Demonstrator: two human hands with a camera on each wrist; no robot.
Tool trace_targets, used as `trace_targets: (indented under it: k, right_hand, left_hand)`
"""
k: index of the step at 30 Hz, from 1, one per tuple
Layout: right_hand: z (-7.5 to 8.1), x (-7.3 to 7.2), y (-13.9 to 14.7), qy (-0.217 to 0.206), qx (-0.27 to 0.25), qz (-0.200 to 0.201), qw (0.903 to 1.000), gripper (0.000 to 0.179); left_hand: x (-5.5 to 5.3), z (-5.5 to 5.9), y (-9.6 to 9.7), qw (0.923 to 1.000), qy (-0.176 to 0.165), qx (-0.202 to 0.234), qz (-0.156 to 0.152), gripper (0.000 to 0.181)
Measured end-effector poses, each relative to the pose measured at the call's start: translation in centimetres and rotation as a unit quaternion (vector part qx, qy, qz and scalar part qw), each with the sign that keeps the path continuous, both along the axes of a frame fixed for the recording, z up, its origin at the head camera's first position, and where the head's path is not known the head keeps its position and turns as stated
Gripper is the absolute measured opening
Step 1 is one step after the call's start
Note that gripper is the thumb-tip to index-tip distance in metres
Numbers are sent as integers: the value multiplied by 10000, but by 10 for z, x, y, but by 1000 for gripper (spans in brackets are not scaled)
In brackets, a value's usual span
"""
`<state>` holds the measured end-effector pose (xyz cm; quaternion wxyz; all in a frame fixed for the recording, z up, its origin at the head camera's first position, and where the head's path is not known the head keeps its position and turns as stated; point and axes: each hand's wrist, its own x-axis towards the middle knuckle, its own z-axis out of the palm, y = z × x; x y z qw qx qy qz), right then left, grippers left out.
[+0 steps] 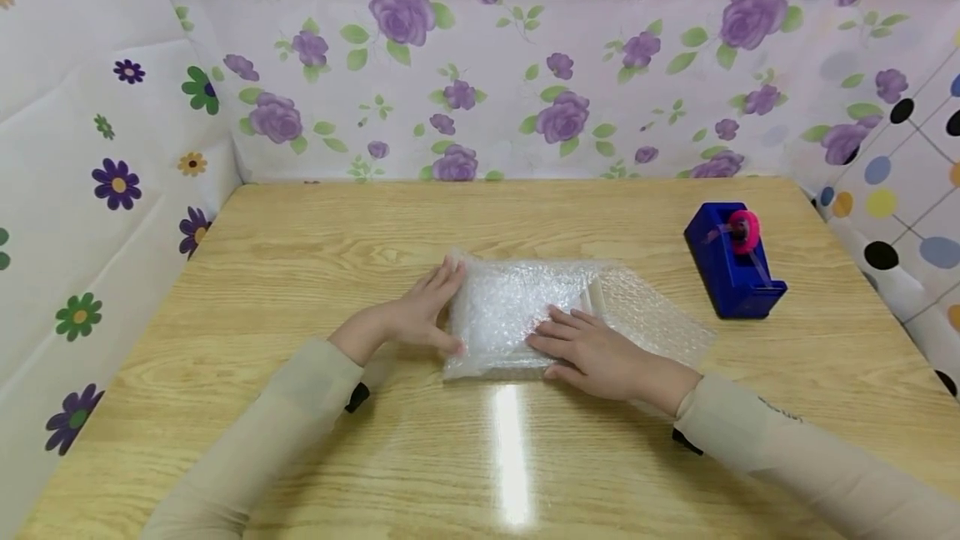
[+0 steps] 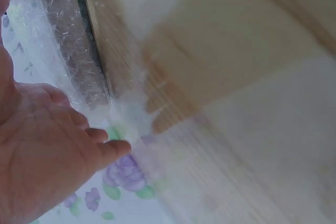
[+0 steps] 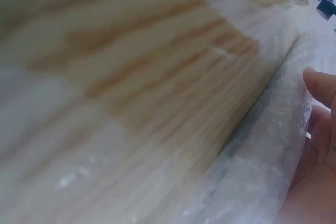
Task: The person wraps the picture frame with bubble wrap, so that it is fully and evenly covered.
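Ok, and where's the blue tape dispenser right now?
In the head view, the blue tape dispenser stands on the right side of the wood-grain table, right of the bubble wrap's loose flap and farther back.

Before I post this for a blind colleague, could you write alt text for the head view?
A person's left hand touches the left end of a bubble-wrapped package on a wood-grain table, while the right hand rests on its right part. A blue tape dispenser stands farther right, before a flowered backdrop.
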<state>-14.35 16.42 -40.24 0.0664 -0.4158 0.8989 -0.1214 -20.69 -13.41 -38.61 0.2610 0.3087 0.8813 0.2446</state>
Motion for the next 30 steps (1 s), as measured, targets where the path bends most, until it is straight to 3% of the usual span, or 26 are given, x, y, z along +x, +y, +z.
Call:
trace_targets:
  k: [11, 19, 30]
  right_hand:
    - [3, -1, 2, -107, -130, -165, 9997, 48]
    - [3, -5, 10, 225, -89, 110, 9996, 54]
    - [2, -13, 18, -404, -456, 443, 9972, 60]
  left_hand:
    - [0, -2, 4, 9987, 453, -245, 59, 119]
    - [2, 0, 5, 9970, 622, -430, 163, 119]
    - [2, 1, 5, 9964, 692, -472, 119, 119]
